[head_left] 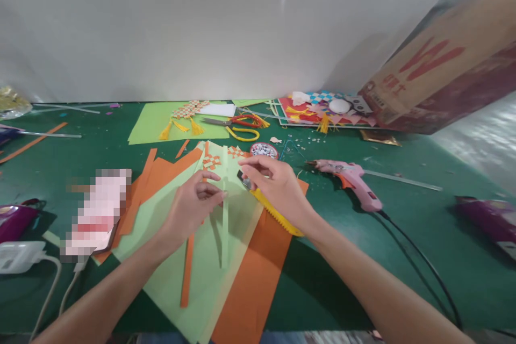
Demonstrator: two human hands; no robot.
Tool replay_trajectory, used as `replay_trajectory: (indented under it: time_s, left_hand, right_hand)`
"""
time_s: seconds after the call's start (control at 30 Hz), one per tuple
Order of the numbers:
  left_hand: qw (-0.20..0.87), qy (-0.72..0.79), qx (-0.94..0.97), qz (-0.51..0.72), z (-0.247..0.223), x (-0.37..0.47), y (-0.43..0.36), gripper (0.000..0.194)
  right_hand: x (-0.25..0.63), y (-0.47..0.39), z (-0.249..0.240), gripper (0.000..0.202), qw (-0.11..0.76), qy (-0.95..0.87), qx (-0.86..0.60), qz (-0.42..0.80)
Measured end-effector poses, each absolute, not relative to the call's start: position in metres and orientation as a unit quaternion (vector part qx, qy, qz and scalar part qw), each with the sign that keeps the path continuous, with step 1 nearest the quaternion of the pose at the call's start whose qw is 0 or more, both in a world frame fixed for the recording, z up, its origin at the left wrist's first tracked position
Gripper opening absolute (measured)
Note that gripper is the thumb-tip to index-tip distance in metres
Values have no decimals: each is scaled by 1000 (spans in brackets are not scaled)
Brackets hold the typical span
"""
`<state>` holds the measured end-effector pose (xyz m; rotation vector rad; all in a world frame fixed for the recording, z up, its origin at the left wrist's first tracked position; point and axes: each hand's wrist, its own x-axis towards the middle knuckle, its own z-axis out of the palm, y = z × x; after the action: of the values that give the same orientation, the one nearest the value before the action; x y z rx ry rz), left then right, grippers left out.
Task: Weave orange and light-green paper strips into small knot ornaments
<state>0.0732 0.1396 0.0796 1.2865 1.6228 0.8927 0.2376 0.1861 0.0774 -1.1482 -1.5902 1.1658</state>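
The left hand (192, 203) pinches a pale green paper strip (224, 231); the right hand (278, 180) curls nearby (its grip I cannot tell).

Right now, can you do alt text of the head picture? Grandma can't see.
Left hand pinching a thin pale green strip above green paper and orange paper; right hand raised beside it. Scissors lie behind, a pink glue gun to the right.

Your tabletop (423, 156) is green. With its middle as the dial's centre, you have a pink glue gun (358, 183) lying between 2 and 3 o'clock, a purple object (489, 221) farther out at 3, orange paper (262, 263) at 6, a white charger (20, 256) at 9, and a light green sheet (151, 126) between 10 and 11.
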Motion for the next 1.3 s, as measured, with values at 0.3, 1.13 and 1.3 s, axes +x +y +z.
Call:
replay_trajectory:
  time_s: [0.3, 1.13, 1.3]
  left_hand:
    - [81, 500, 844, 174, 74, 51, 128, 20]
    - [-25, 389, 908, 152, 49, 43, 118, 31]
    - [-39, 352, 913, 203, 54, 45, 116, 24]
  right_hand:
    - [247, 187, 72, 18, 420, -696, -456, 362]
    - [272, 114, 47, 39, 315, -902, -219, 197]
    - [279, 129, 43, 19, 378, -855, -352, 48]
